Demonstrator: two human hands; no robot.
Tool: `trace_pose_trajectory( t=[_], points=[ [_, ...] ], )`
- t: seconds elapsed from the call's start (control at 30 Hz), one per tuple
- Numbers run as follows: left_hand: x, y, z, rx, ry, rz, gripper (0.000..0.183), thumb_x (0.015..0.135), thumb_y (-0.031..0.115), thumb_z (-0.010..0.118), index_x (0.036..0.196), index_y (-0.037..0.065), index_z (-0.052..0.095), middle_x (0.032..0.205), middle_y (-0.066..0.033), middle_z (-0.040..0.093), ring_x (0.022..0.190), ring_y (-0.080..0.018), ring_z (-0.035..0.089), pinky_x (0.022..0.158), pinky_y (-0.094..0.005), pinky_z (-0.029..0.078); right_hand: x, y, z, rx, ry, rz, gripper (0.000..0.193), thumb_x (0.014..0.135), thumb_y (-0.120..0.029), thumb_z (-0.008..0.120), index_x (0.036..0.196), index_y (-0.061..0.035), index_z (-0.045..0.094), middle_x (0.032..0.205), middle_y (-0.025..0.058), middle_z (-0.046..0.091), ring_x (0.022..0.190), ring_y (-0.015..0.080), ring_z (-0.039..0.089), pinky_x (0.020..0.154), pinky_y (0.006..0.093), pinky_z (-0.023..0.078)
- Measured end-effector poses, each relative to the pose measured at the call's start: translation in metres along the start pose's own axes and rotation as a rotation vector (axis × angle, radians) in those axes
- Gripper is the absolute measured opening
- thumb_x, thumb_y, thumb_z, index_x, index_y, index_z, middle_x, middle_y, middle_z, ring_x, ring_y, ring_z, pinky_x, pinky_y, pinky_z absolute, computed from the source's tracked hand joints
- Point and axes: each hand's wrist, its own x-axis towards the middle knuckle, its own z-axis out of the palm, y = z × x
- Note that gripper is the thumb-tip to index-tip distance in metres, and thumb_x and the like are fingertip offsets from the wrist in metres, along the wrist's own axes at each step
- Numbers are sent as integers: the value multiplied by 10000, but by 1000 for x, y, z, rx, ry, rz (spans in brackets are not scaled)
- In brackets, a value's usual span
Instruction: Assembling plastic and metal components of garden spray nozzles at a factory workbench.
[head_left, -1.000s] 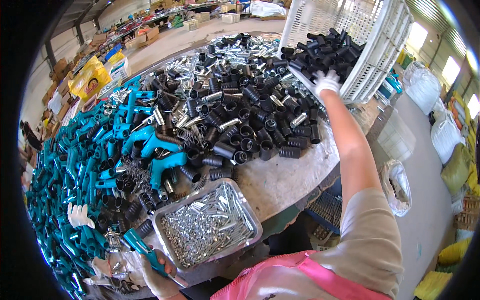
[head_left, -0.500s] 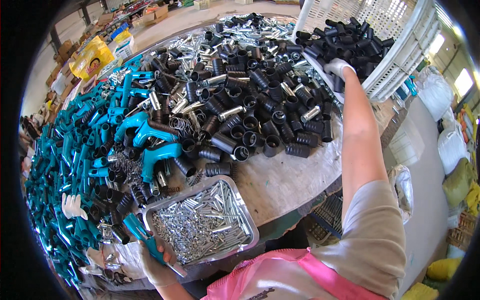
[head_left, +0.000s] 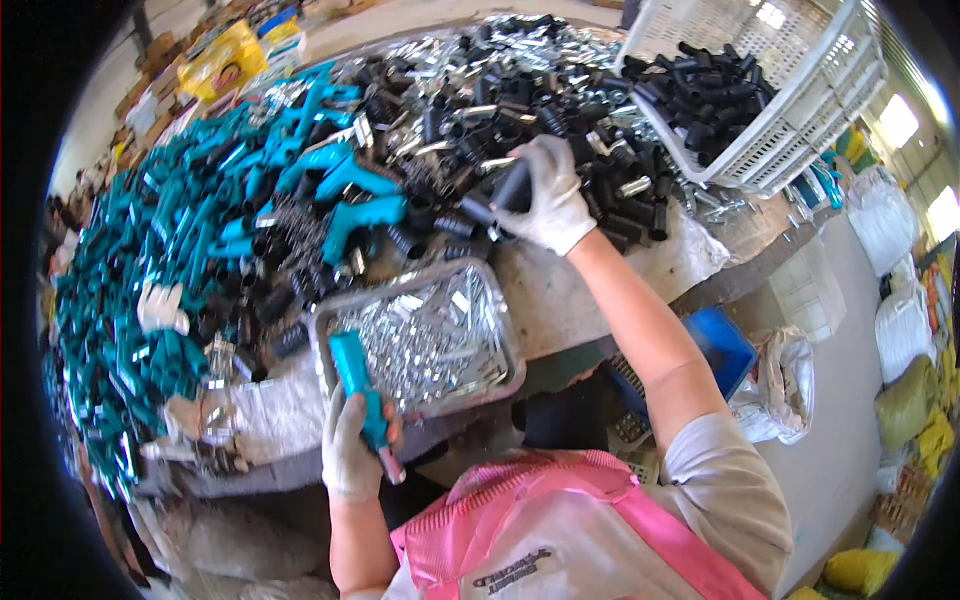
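My left hand (head_left: 352,440), in a white glove with bare fingertips, is wrapped round a teal plastic tool handle (head_left: 358,385). A short pale rod sticks out of the handle's lower end. It is held at the left edge of a metal tray (head_left: 515,365) of small silver pins and fittings. My right hand (head_left: 555,195), gloved as well, grips a smooth black plastic sleeve (head_left: 514,188) above the pile of black ribbed sleeves (head_left: 460,222). Loose teal handles (head_left: 365,222) lie on the pile left of it.
A white perforated crate (head_left: 775,150) tilts at the far right with black sleeves (head_left: 700,95) inside. Teal handles (head_left: 190,230) heap up on the left, with a white glove (head_left: 163,307) among them. A blue bin (head_left: 722,345) and white sacks (head_left: 885,220) stand below the table's right side.
My right hand has come back from the crate toward the middle with a black sleeve in it. My left hand has moved right and turned the teal handle more upright.
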Motion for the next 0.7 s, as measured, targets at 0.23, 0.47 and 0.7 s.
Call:
trace_pose_trajectory(
  t=[0.23,0.47,0.7],
  points=[
    [-14,-1,-7,434,-10,107,296,871,107,560,1128,16,445,781,-46,553,595,-62,478,528,-201,382,-28,-38,-3,396,19,206,394,704,-149,787,974,-78,509,885,73,581,799,188,608,736,318,497],
    [-22,-3,-18,1158,-129,483,395,787,239,680,1070,26,505,840,-211,618,772,-386,622,672,-408,491,-61,-143,-27,859,-547,-100,284,804,-242,699,961,-71,536,894,62,555,823,219,578,756,337,469],
    [-26,-7,-20,1303,-213,546,575,752,265,700,1202,45,417,817,-215,630,729,-403,619,627,-441,497,-81,-185,-16,857,-715,-122,235,884,-196,598,1031,-36,509,934,111,547,882,254,570,778,340,460]
  ],
)
